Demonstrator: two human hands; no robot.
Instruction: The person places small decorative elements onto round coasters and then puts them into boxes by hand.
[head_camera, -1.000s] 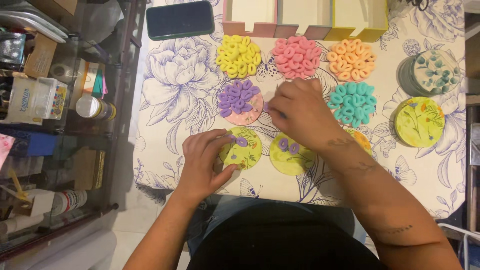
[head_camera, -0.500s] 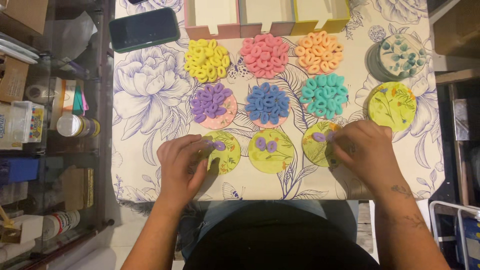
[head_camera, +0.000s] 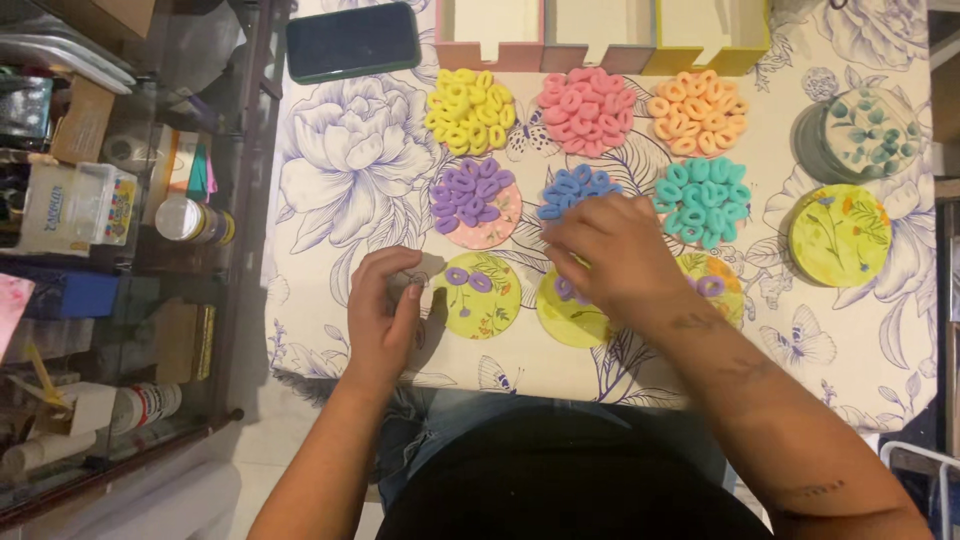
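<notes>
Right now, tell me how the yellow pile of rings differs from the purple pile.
The yellow ring pile lies straight on the floral cloth in the back row; the purple ring pile sits on a pink round coaster one row nearer. The yellow one looks slightly fuller. Both are heaps of small soft loops, untouched by either hand.

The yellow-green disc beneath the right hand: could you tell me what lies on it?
A purple ring shows at the disc's left edge; the right hand covers the rest.
</notes>
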